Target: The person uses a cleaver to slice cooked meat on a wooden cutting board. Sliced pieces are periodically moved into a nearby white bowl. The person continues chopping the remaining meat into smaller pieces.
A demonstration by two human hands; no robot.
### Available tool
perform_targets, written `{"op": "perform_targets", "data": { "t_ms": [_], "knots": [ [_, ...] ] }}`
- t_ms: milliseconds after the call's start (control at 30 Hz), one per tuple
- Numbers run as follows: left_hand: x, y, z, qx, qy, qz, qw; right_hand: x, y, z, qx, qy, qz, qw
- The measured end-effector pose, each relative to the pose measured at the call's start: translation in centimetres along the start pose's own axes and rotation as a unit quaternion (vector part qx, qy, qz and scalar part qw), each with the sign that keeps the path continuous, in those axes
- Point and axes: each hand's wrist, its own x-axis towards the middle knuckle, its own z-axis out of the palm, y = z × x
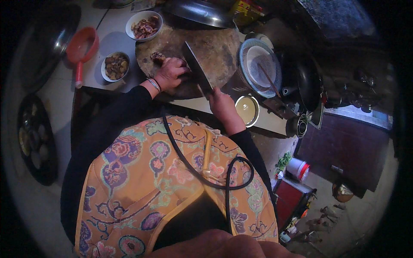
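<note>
On a round wooden chopping board point(213, 48), my left hand point(171, 73) rests with curled fingers, pressing on food that is mostly hidden beneath them. A dark piece of food point(157, 57) shows just beyond the fingers. My right hand point(222, 104) grips the handle of a cleaver point(197, 67), whose blade points away from me, a little right of my left hand. At the board's far left edge is a white bowl of sliced meat point(146, 27). Another small bowl point(115, 66), holding brown chunks, stands left of the board.
A red plastic ladle point(81, 46) lies at the left, near a large dark pan point(53, 48). Right of the board are stacked baskets point(259, 67) with a chopstick and a pale yellow bowl point(247, 111). A metal wok or lid point(200, 14) borders the board's far side.
</note>
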Motion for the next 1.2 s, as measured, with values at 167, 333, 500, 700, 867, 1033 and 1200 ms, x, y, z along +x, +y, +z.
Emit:
{"op": "perform_targets", "data": {
  "t_ms": [167, 333, 500, 700, 867, 1033, 1200],
  "knots": [
    [-0.5, 0.4, 0.5, 0.005, -0.028, -0.026, 0.999, -0.3, 0.2, 0.4, -0.028, -0.003, -0.007, 1.000],
    [-0.5, 0.2, 1.3, -0.021, -0.004, -0.021, 1.000, 0.8, -0.5, 0.7, -0.022, 0.019, 0.073, 0.997],
    [-0.6, 0.2, 1.9, -0.013, -0.005, -0.021, 1.000, 0.8, 0.0, 0.8, -0.034, 0.016, 0.063, 0.997],
    [-0.1, 0.4, 1.7, -0.017, -0.001, -0.011, 1.000, -0.7, -0.5, -0.2, -0.026, 0.022, 0.019, 0.999],
    [0.2, 0.9, 1.3, -0.006, 0.012, -0.005, 1.000, -2.0, -1.1, -1.7, -0.021, 0.000, 0.010, 1.000],
    [0.1, 1.6, 0.9, 0.003, -0.004, -0.016, 1.000, -2.3, -0.6, -1.3, -0.042, -0.014, 0.003, 0.999],
    [-0.1, 2.4, 0.9, 0.028, -0.028, -0.026, 0.999, -3.0, -0.9, -1.5, -0.044, -0.032, 0.005, 0.999]
  ]
}}
